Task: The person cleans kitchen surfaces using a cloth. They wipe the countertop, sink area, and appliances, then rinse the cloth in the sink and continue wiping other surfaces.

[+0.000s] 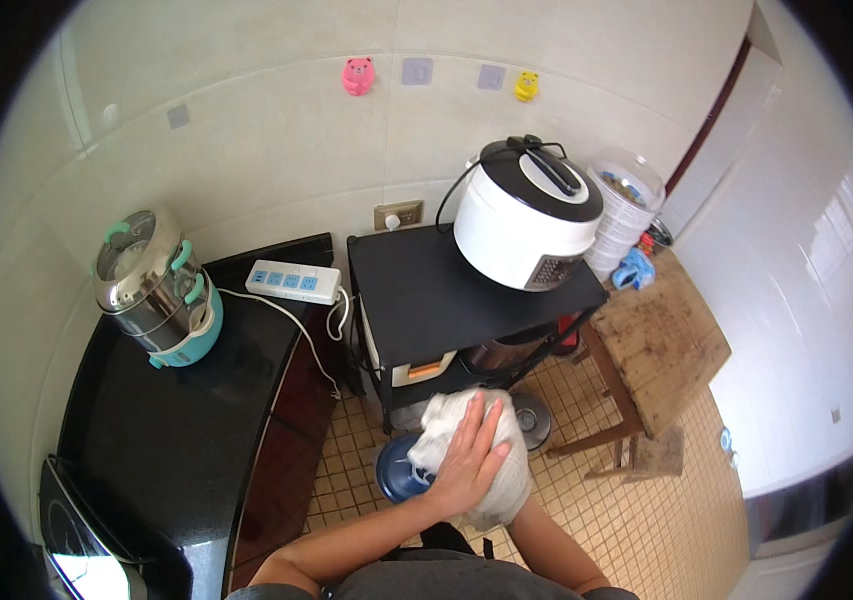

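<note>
My left hand (468, 461) lies flat across a whitish cloth (510, 491), palm down, fingers stretched and slightly apart. The cloth is bunched and hangs in front of my body, above the tiled floor. From the lower right my right forearm (558, 544) reaches up to it; the cloth covers my right hand, so its fingers are hidden. Below and left of the cloth a blue plastic water jug (399, 469) stands on the floor, partly covered from view. A round grey lid-like object (531, 420) shows just beyond the cloth's right side.
A black shelf rack (411, 300) ahead carries a white electric pressure cooker (528, 232). On the black counter (171, 420) at left are a steel-and-turquoise electric steamer (164, 292) and a power strip (293, 281). At right stand a wooden table (666, 337), stacked clear-lidded containers (621, 217) and a low stool (655, 454).
</note>
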Action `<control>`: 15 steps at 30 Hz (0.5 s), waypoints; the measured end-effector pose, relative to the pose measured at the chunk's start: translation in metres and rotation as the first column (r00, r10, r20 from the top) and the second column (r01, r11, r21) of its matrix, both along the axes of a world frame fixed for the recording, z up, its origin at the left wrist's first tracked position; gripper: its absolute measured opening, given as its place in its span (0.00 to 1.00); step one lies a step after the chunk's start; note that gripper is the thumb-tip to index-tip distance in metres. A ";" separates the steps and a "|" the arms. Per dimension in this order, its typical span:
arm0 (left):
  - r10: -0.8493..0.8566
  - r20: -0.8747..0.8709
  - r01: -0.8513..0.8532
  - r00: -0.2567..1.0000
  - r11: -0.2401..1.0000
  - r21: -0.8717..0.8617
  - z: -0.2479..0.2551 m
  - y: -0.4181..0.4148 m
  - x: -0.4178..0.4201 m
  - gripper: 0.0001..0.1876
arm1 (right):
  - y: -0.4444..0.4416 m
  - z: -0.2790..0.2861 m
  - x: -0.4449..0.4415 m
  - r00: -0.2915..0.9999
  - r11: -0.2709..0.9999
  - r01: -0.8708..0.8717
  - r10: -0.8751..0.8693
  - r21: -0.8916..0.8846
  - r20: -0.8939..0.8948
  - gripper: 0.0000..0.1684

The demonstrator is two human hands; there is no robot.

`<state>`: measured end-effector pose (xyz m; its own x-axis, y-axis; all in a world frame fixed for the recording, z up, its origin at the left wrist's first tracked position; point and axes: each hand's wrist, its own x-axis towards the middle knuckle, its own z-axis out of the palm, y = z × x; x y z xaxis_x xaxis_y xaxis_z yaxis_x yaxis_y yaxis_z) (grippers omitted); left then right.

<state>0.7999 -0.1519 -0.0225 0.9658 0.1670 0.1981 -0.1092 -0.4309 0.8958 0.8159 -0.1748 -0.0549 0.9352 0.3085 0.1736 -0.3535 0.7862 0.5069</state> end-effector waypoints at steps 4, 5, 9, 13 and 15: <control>0.081 0.026 -0.062 0.996 0.902 -0.427 0.040 0.051 0.050 0.32 | -0.004 -0.007 0.128 0.789 0.372 0.060 0.550 -0.926 0.273 0.32; 0.230 0.023 -0.188 0.973 0.847 -0.497 0.021 0.062 0.059 0.31 | 0.014 -0.013 0.142 0.711 0.421 0.068 0.616 -0.904 0.340 0.31; 0.570 0.163 -0.589 0.806 0.798 0.124 -0.007 0.117 0.082 0.27 | 0.085 -0.060 0.183 0.143 -0.032 0.961 0.908 -0.274 0.395 0.31; 0.443 0.064 -0.435 0.894 0.826 0.358 -0.057 0.162 0.091 0.22 | 0.117 -0.062 0.176 -0.011 -0.058 0.928 0.983 0.368 0.184 0.40; 0.427 -0.090 -0.375 0.900 0.862 0.341 -0.073 0.177 0.093 0.25 | 0.120 -0.064 0.176 0.035 -0.092 0.924 0.987 0.372 0.157 0.39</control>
